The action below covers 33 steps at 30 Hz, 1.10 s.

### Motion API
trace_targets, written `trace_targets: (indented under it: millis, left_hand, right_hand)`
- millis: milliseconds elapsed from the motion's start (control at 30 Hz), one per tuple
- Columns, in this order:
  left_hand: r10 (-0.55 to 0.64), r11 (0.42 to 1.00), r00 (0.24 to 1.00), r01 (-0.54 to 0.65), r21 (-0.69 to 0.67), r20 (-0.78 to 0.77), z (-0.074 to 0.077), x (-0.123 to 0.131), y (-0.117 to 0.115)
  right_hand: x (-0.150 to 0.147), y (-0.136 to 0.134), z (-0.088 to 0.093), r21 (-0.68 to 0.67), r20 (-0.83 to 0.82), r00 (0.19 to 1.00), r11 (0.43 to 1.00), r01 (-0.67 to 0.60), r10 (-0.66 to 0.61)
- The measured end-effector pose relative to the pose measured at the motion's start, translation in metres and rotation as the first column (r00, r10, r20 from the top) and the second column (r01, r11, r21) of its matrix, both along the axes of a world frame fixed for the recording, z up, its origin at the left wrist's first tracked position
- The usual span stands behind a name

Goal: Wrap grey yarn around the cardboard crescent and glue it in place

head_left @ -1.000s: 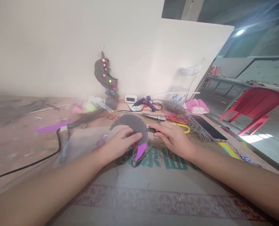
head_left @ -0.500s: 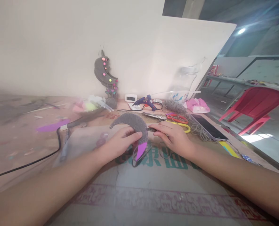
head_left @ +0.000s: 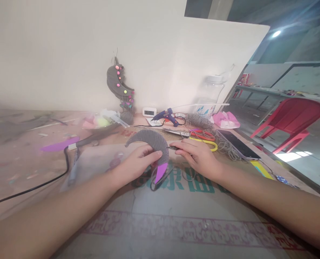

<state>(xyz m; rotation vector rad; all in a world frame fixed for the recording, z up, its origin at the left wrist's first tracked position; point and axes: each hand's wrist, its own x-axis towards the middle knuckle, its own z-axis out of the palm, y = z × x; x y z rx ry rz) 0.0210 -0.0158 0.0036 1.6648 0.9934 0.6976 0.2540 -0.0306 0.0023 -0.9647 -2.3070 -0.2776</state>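
Observation:
A crescent-shaped piece [head_left: 151, 139], purple and mostly wrapped in grey yarn, stands on edge on the table with its bare purple tip [head_left: 161, 172] pointing down. My left hand [head_left: 136, 163] grips the crescent at its inner curve. My right hand [head_left: 196, 154] pinches the grey yarn strand [head_left: 172, 148] just right of the crescent, pulled against its edge. A loose loop of yarn [head_left: 162, 180] lies below the tip.
Behind lie scissors with red and yellow handles [head_left: 203, 138], a blue glue gun [head_left: 166, 117], a grey yarn pile [head_left: 200, 122], a phone [head_left: 238, 145], a small clock [head_left: 149, 112] and a finished decorated crescent [head_left: 119, 84]. A black cable [head_left: 41, 180] runs left. A red chair [head_left: 292, 120] stands right.
Nearly nothing differs; both hands stay on the crescent and yarn, and the view has shifted very slightly.

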Motion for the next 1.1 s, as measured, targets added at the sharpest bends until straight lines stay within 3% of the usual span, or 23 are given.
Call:
trace_targets:
  millis: [200,500,1100]
  left_hand:
    - [0.023,0.996,1.000,-0.021,-0.082,0.016,-0.0034,0.0014,0.0015]
    - [0.057,0.998,0.998,-0.056,-0.029,0.005,-0.0002,0.0015,0.0003]
    - [0.077,0.995,0.997,-0.075,0.070,-0.022,0.0047,0.0019,-0.0029]
  right_hand:
    - [-0.0008,-0.0026,-0.0002,-0.040,-0.108,0.993,0.998,0.039,-0.043]
    - [-0.0003,-0.0016,-0.0012,0.019,0.022,1.000,1.000,0.010,-0.011]
    - [-0.0028,-0.0029,0.0017,0.045,0.072,0.997,0.999,0.001,-0.004]
